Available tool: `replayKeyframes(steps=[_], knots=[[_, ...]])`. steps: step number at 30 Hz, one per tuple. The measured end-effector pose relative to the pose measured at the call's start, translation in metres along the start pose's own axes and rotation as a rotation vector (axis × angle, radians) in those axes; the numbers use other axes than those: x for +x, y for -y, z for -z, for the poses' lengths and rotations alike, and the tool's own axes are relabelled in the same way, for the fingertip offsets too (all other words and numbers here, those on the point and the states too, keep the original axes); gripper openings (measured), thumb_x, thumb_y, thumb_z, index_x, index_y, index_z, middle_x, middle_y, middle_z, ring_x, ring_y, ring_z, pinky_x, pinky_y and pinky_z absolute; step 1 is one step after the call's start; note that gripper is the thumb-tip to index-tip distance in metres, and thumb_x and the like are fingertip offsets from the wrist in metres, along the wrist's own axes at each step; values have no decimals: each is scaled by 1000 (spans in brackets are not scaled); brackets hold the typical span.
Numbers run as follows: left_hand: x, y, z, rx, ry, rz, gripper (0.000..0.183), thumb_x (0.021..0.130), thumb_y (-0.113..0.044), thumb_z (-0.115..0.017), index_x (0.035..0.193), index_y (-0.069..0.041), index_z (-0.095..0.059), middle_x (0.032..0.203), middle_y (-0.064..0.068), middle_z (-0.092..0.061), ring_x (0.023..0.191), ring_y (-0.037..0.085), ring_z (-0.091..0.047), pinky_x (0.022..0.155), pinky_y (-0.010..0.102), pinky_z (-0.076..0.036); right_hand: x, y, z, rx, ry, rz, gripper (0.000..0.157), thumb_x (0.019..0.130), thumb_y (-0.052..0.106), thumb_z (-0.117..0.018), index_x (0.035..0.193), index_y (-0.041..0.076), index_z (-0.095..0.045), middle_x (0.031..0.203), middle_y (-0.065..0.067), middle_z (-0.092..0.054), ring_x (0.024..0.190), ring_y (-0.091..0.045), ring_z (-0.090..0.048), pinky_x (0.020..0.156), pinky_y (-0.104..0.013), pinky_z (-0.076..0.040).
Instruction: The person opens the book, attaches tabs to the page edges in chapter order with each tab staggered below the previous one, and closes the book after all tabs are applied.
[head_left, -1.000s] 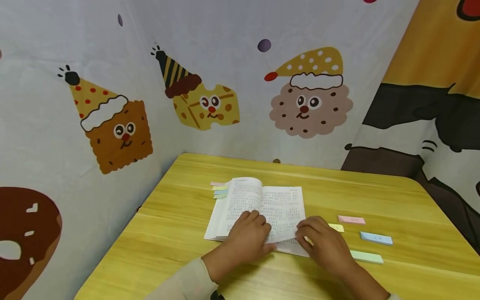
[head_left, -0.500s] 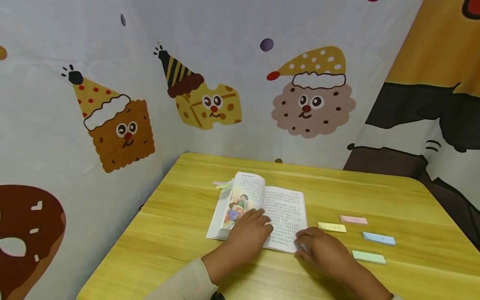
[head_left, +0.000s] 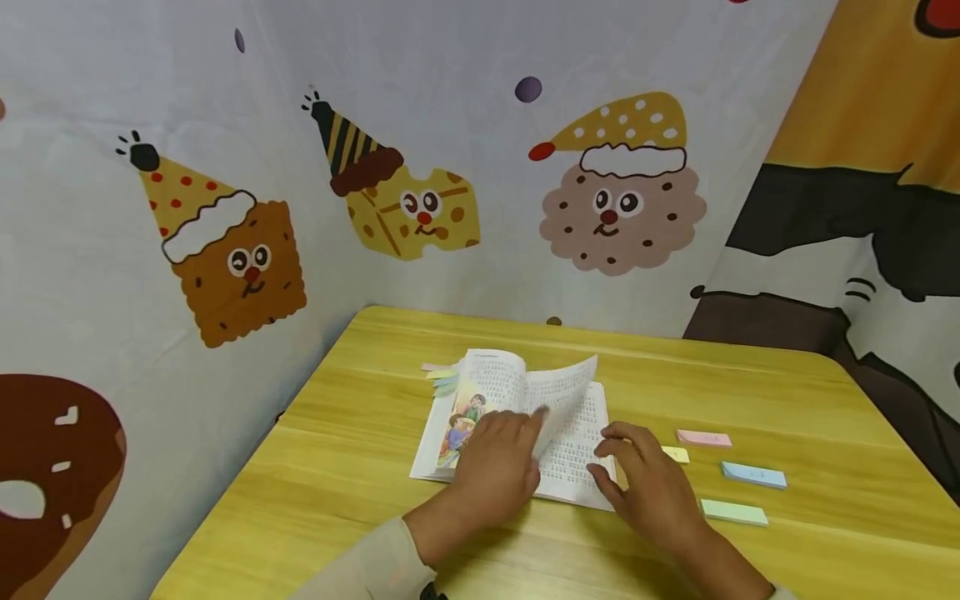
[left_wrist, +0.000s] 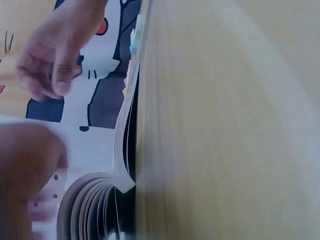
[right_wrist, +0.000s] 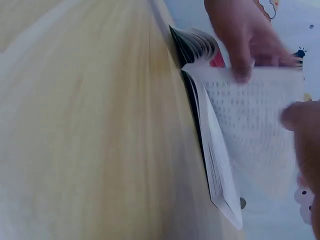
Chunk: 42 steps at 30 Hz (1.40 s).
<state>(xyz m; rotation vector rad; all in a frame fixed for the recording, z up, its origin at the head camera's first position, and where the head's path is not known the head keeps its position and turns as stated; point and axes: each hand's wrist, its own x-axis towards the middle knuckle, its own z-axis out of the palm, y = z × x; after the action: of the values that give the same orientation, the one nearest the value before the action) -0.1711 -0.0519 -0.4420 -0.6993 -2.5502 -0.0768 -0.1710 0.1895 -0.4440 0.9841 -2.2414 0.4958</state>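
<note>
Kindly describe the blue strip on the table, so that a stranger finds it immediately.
On the wooden table, find the open book, then the right hand at its right edge. The blue strip lies right of that hand, reaching farther right than the pink strip, yellow strip and green strip.

I count one table [head_left: 300, 467], one book [head_left: 573, 450] and four paper strips [head_left: 753, 475]: one each pink, yellow, blue, green.
</note>
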Motion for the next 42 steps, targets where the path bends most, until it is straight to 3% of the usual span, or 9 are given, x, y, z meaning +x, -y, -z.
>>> replayKeyframes(steps=[4, 8, 12, 17, 22, 27, 31, 36, 42], knots=[[3, 4, 8, 84, -107, 107, 96, 75, -15, -71, 151, -23, -12, 149, 23, -18, 137, 42, -15, 107, 55, -12, -7, -2, -3, -2, 263, -124, 38, 77, 45, -73, 103, 18, -64, 113, 5, -57, 105, -12, -53, 76, -30, -50], [2, 0, 15, 146, 82, -98, 52, 81, -15, -69, 130, -23, -54, 143, 10, -37, 137, 35, -21, 110, 48, -13, -17, -3, -6, 13, 454, -156, 34, 76, 42, -74, 101, 20, -69, 111, 8, -60, 106, -10, -53, 88, -34, -45], [-1, -5, 8, 96, 147, -248, 9, 84, -21, -60, 87, -20, -69, 100, -4, -63, 113, 22, -51, 103, 40, -32, -19, -5, -5, 29, 463, -148, 23, 80, 36, -72, 97, 21, -72, 110, 8, -61, 106, -10, -54, 88, -33, -46], [-3, -6, 6, 45, 176, -192, 24, 88, -42, -58, 82, -20, -65, 85, -6, -59, 93, 17, -50, 93, 37, -36, -12, -5, -3, 15, 428, -100, 11, 81, 24, -70, 91, 19, -72, 102, 10, -62, 99, -8, -56, 81, -31, -48], [-3, -5, 3, 1, 223, -119, 44, 84, -59, -57, 98, -18, -64, 94, -4, -59, 95, 17, -49, 91, 36, -36, -1, -1, -2, -4, 172, -26, 12, 81, 21, -70, 93, 19, -68, 102, 10, -60, 99, -10, -53, 73, -27, -48], [-1, 0, 0, -5, -12, 18, 65, 80, -32, -65, 135, -6, -41, 113, 11, -56, 106, 26, -51, 91, 42, -40, 3, 6, -1, 18, -30, -75, 38, 83, 37, -69, 111, 12, -62, 122, -6, -53, 99, -21, -56, 58, -27, -49], [1, 3, 2, 55, -172, 136, 94, 74, -17, -71, 149, -17, -14, 144, 26, -26, 132, 42, -25, 103, 57, -22, -4, 6, -3, 2, 231, -197, 48, 76, 43, -74, 113, 14, -62, 120, 1, -55, 105, -17, -55, 73, -32, -51], [-2, -1, 12, 163, 125, 29, 64, 77, -19, -74, 135, -28, -48, 151, 12, -23, 139, 40, 2, 105, 60, 2, -15, 2, -6, 9, 506, -245, 36, 76, 40, -75, 104, 18, -69, 117, 4, -60, 112, -15, -52, 90, -37, -44], [-7, -6, 15, 168, 243, -50, 9, 81, -22, -70, 90, -22, -71, 113, 1, -60, 129, 31, -35, 108, 53, -9, -14, -2, -6, 40, 483, -218, 19, 82, 34, -71, 96, 22, -73, 109, 8, -63, 106, -11, -54, 87, -35, -46]])
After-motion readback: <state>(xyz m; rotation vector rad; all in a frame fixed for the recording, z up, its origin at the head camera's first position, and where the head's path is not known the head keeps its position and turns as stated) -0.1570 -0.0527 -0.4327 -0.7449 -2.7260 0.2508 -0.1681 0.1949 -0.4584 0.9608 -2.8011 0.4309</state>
